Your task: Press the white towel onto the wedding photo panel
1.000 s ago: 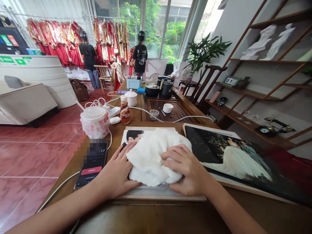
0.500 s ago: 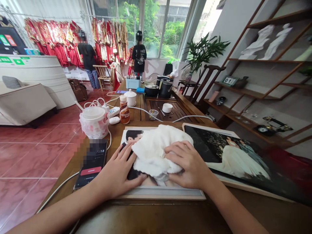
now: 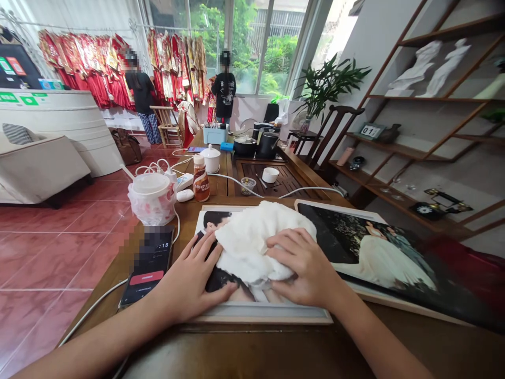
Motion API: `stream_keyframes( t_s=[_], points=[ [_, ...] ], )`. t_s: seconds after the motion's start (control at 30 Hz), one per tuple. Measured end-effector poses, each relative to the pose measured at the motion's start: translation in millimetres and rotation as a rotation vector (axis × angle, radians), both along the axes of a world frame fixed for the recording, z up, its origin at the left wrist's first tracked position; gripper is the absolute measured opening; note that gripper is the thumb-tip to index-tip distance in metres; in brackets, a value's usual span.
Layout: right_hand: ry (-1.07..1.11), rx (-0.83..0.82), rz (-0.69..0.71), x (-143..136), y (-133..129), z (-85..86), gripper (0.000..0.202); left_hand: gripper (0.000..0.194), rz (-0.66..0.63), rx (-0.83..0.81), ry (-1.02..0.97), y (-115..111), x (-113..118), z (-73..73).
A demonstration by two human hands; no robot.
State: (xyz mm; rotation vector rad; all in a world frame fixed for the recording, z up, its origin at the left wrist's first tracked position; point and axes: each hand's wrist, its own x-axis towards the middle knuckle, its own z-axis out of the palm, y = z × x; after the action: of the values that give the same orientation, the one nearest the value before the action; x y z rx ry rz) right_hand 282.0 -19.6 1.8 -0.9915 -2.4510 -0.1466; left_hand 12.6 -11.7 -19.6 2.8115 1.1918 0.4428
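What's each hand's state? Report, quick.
Left hand: open, spread over the near framed photo, holding nothing.
Right hand: closed on the bunched white cloth.

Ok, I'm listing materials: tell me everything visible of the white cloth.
The white cloth looks soft and fluffy, like towelling, bunched into a creased heap with uneven edges. It lies on a framed photo, covering much of it. The right hand grasps its right side; the left hand lies flat at its left edge, contact unclear.
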Motion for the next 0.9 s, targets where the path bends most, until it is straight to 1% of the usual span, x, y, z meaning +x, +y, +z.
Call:
stream_keyframes(
  t_s=[0.13,0.2,0.4,0.5,0.57,0.63,0.7,0.8,0.83,0.9],
  points=[
    [0.015,-0.060,0.111,-8,-8,-1.6,0.027,0.082,-0.040,-0.004,0.017,3,-3,-4.4],
    [0.027,-0.077,0.132,-9,-8,-1.6,0.027,0.086,-0.054,-0.006,0.032,4,-3,-6.1],
    [0.000,-0.010,-0.003,1,1,-0.5,0.025,0.073,0.003,-0.006,0.004,1,0,-0.3],
    [-0.007,-0.033,0.047,-4,-3,-1.2,0.025,0.076,-0.011,-0.006,0.006,1,-1,-1.1],
    [-0.006,-0.069,0.108,-8,-7,-1.4,0.026,0.081,-0.034,-0.011,0.019,3,-3,-3.9],
    [0.003,-0.097,0.137,-8,-8,-0.9,0.026,0.087,-0.049,-0.015,0.027,4,-4,-5.8],
    [0.009,-0.087,0.109,-4,-5,0.2,0.026,0.084,-0.034,-0.010,0.019,4,-4,-5.4],
    [-0.001,-0.036,0.004,2,0,1.4,0.023,0.073,-0.006,-0.002,-0.002,1,-1,-1.8],
    [-0.004,-0.027,-0.011,2,0,1.2,0.023,0.072,0.001,-0.006,-0.002,1,0,-0.8],
    [-0.003,-0.035,0.019,-2,-2,0.2,0.025,0.074,0.001,-0.015,0.007,1,0,-0.8]
  ],
)
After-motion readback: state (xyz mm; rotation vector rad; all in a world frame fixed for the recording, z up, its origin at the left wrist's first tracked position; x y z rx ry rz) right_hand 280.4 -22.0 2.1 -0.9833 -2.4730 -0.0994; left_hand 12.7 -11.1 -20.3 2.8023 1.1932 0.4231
